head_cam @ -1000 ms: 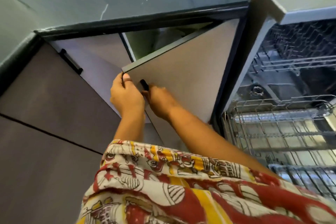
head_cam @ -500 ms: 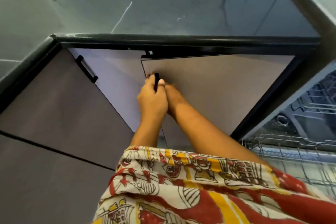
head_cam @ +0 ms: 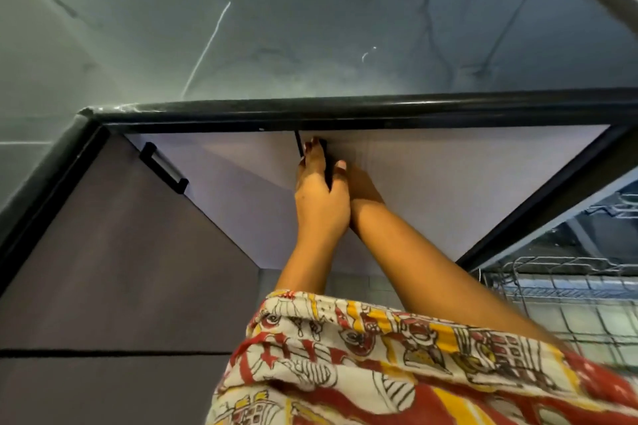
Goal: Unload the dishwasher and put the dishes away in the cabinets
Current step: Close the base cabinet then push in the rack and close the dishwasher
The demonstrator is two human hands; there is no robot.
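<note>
Item: cabinet door, pale matte panel under the dark glossy worktop, set in the corner between a second door with its own black bar handle and the open dishwasher at right. It looks shut or very nearly so, its top edge lying along the worktop's black rim.

Hold: left hand wrapped around the door's slim black handle, its fingers curled over the handle's upper end. Right hand pressed against the panel just behind the left, touching it; whether its fingers are clenched or flat cannot be told, the left hand covering them.

Handling, as a judgement: stiff, hinged, light to swing; smooth face gives little purchase, so the handle is the proper place to take hold. A gentle push should seat it without a slam.

Dishwasher rack: wire basket drawn out at lower right, apparently bare in the visible part.

Obscured: most of the handle; the cabinet's contents; the rack's far side, cut off by the frame edge and by a patterned red-and-yellow garment. Dishes: none in view.
</note>
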